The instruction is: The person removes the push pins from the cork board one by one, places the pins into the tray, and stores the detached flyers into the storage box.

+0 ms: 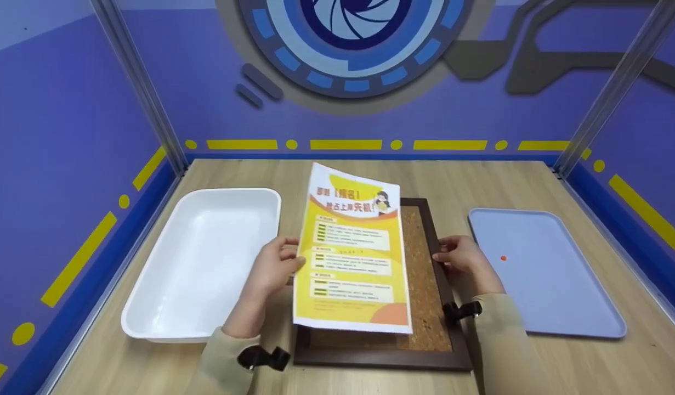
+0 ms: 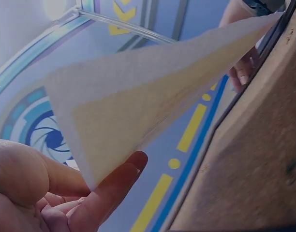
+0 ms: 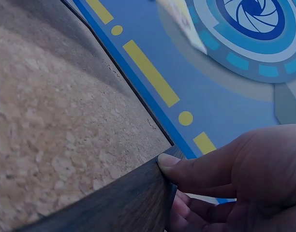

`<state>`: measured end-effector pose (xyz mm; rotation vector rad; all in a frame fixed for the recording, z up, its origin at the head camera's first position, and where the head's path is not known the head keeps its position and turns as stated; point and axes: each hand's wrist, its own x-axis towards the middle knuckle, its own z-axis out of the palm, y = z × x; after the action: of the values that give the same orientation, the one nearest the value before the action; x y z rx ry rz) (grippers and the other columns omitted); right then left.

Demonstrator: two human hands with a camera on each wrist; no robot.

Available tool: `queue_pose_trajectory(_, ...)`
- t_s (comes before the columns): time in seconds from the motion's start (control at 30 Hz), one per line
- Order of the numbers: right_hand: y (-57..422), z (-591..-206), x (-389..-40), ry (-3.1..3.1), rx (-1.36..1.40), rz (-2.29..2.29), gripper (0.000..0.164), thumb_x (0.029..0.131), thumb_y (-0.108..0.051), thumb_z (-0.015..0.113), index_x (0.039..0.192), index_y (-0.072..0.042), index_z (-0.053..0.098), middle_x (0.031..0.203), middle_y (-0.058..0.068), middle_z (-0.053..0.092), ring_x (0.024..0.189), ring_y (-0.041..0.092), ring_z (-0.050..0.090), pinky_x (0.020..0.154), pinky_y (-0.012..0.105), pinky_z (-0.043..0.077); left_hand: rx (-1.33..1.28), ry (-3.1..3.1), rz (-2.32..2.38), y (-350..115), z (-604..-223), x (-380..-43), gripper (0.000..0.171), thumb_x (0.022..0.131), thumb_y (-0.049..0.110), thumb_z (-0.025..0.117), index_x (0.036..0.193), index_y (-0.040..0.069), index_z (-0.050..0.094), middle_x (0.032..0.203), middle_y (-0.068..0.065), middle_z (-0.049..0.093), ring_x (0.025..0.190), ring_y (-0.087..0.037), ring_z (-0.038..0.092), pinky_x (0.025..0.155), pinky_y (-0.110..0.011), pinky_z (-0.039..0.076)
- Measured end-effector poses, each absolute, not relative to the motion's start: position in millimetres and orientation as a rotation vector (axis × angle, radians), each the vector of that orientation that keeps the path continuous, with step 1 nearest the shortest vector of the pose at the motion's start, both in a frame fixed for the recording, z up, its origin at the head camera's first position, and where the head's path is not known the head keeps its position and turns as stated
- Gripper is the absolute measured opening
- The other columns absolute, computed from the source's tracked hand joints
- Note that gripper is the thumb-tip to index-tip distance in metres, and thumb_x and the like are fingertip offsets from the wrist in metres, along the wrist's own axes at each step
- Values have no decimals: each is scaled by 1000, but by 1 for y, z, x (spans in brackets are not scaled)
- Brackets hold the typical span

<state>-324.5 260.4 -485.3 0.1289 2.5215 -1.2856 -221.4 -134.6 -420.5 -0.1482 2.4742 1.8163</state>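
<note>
My left hand (image 1: 271, 269) pinches the left edge of a yellow and white printed sheet of paper (image 1: 353, 252) between thumb and fingers. The sheet is raised and tilted over a dark-framed cork board (image 1: 381, 359), covering much of its left side. In the left wrist view, the pale back of the paper (image 2: 119, 111) rises from the fingers (image 2: 111, 193). My right hand (image 1: 463, 260) holds the board's right edge, its thumb (image 3: 170, 160) on top of the dark frame (image 3: 119, 200) and the other fingers below.
To the left stands a white plastic basin (image 1: 205, 263). A flat blue-grey tray (image 1: 556, 285) lies at the right, with a small orange-red spot (image 1: 503, 258) on it. Blue printed walls (image 1: 370, 120) enclose the wooden table (image 1: 425, 178) at the back and sides.
</note>
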Motion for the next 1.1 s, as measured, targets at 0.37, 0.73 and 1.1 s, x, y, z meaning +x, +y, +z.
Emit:
queue_pose_trajectory(0.37, 261, -485, -324, 2530, 97, -1297, 53, 95, -3, 69, 141, 14, 50, 124, 25, 63, 103, 22, 63, 81, 31, 61, -297, 2474, 1722, -221, -391, -209, 40, 101, 9, 62, 139, 2, 51, 124, -21, 72, 83, -17, 74, 68, -28, 63)
queue_pose_trajectory(0.73, 260, -485, -322, 2580, 93, -1302, 52, 94, -3, 71, 139, 14, 53, 119, 23, 63, 98, 22, 60, 69, 25, 54, -434, 2435, 1673, -305, -399, -217, 53, 106, 17, 56, 153, 1, 36, 133, -19, 66, 89, -11, 72, 77, -27, 64)
queue_pose_trajectory(1.1, 259, -486, -322, 2558, 112, -1333, 50, 94, -1, 70, 139, 14, 54, 121, 26, 65, 98, 22, 63, 72, 27, 56, -586, 2447, 1512, -355, -416, -222, 61, 107, 17, 54, 159, 0, 28, 132, -22, 65, 86, -13, 74, 77, -28, 64)
